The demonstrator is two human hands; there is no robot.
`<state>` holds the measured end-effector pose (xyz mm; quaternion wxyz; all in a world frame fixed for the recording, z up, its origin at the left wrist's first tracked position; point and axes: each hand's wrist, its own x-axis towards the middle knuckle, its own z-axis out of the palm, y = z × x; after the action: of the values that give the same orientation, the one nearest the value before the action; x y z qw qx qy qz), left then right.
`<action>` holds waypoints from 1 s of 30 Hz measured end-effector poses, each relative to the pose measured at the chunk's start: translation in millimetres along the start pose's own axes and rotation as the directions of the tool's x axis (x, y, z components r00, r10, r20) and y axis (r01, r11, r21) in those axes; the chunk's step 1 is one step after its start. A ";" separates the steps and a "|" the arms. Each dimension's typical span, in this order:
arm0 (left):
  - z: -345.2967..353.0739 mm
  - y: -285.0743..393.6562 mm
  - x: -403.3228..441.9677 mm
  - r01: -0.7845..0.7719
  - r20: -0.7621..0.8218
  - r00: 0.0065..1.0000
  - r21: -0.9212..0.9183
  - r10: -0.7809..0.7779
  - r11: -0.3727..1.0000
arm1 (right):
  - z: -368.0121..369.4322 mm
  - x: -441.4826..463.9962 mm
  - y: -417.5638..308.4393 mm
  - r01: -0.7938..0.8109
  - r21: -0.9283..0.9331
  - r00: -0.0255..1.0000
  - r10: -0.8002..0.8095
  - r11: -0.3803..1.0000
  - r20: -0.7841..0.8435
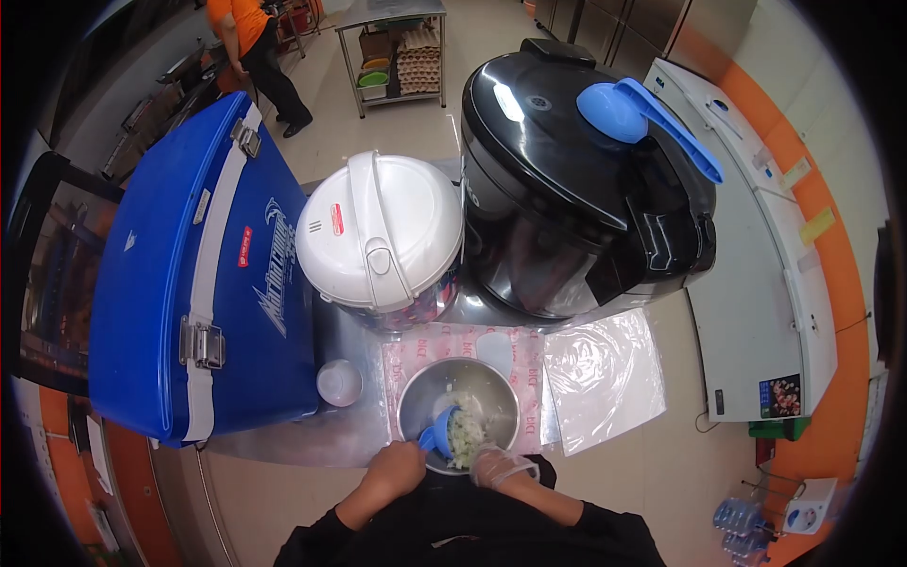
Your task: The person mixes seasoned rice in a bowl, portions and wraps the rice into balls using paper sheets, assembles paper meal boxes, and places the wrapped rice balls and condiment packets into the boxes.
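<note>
A metal bowl [508,397] stands at the near edge of the table, in front of my body. Inside it lies a pale, white and greenish food [465,437], perhaps rice, heaped toward the near right side. My left hand [399,467] is closed round the handle of a blue scoop [443,433], whose head rests in the bowl against the food. A clear plastic glove covers my right hand [499,467], which is curled at the bowl's near right rim. Its fingertips are partly hidden, so what they grip is unclear.
A blue cooler box [255,236], a white rice warmer [397,217] and a large black cooker [567,189] with another blue scoop [614,111] line the table. Nearby are a small cup [340,383] and plastic sheets [607,383]. A person in orange [248,28] stands far left.
</note>
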<state>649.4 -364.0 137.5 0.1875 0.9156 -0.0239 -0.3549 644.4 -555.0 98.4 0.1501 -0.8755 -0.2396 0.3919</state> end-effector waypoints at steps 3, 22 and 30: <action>15.3 2.0 8.7 -0.019 0.048 0.998 -0.160 0.027 0.987 | -17.1 -8.0 -28.4 -0.002 -0.031 1.000 0.003 1.000 0.014; 21.0 4.2 -3.3 0.033 -0.092 0.993 -0.370 -0.072 0.928 | -14.1 -24.8 -34.2 -0.243 0.188 0.970 0.234 0.952 0.069; -8.0 -19.7 -38.1 -0.007 -0.127 0.989 -0.538 -0.072 0.843 | -53.6 -10.7 27.8 -0.244 0.020 0.946 0.242 0.970 -0.215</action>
<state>624.5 -336.3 160.3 0.4312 0.8498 0.1052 -0.2845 687.3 -588.1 127.2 0.1228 -0.9362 -0.1136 0.3091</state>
